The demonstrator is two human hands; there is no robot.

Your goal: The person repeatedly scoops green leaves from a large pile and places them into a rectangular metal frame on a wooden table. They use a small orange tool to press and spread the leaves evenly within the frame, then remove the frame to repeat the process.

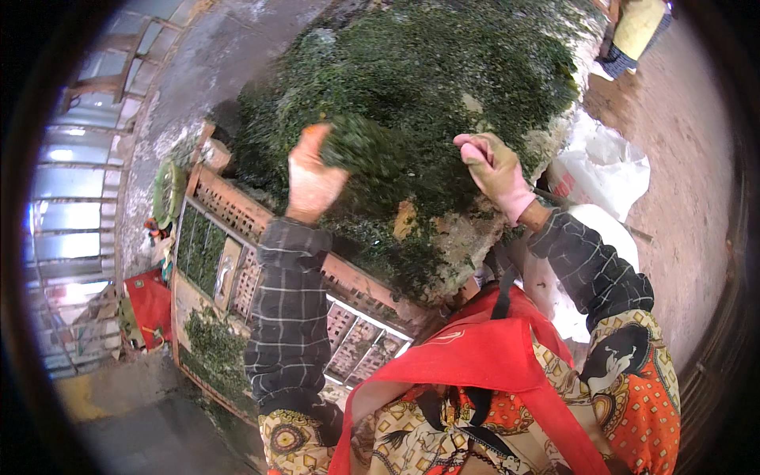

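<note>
A large heap of dark green leafy material [427, 77] lies spread over a rough stone-like surface [469, 243] before me. My left hand [314, 172], blurred by motion, holds a bunch of the green material [365, 145] above the heap's near left part. My right hand [496, 175], in a pink and tan glove, is raised over the right edge of the heap with its fingers curled in; whether anything is between them I cannot tell. Under my left forearm stands a wooden frame [237, 208] with perforated brick-like blocks and metal moulds, some filled with green material.
White sacks [611, 160] stand on the floor right of the heap. A green ring-shaped object [169, 190] and a red bag-like item [148, 309] lie at the left. Another person's lower legs [632, 44] show at the upper right. A red apron [457, 356] covers my front.
</note>
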